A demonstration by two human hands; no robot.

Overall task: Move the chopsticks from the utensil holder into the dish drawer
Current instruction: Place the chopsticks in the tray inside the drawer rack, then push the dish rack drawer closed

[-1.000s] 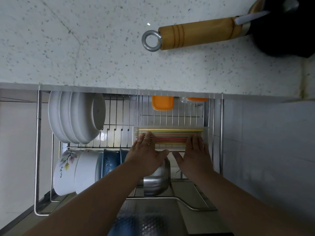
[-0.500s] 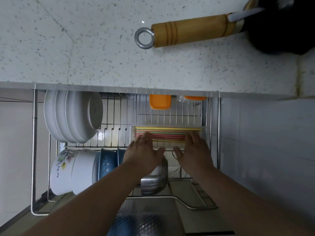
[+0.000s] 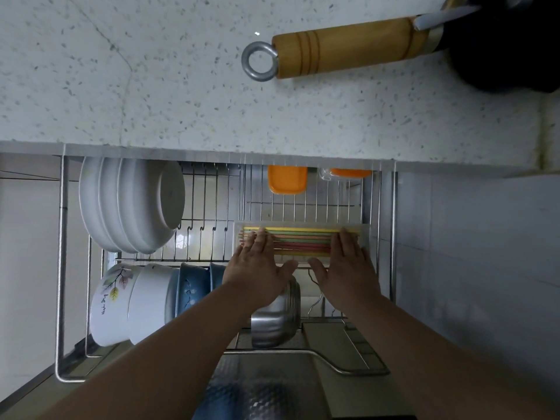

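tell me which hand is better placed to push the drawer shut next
Neither clearly. The left hand and right hand both lie flat on the chopsticks in the clear tray, one at each end. The handle is not visible, so it's a toss-up.

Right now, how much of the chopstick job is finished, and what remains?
Done: the chopsticks lie flat in a clear tray inside the pulled-out dish drawer. In hand: left hand and right hand rest open on them, apparently evening them out. Left: withdraw the hands; the utensil holder is not in view.
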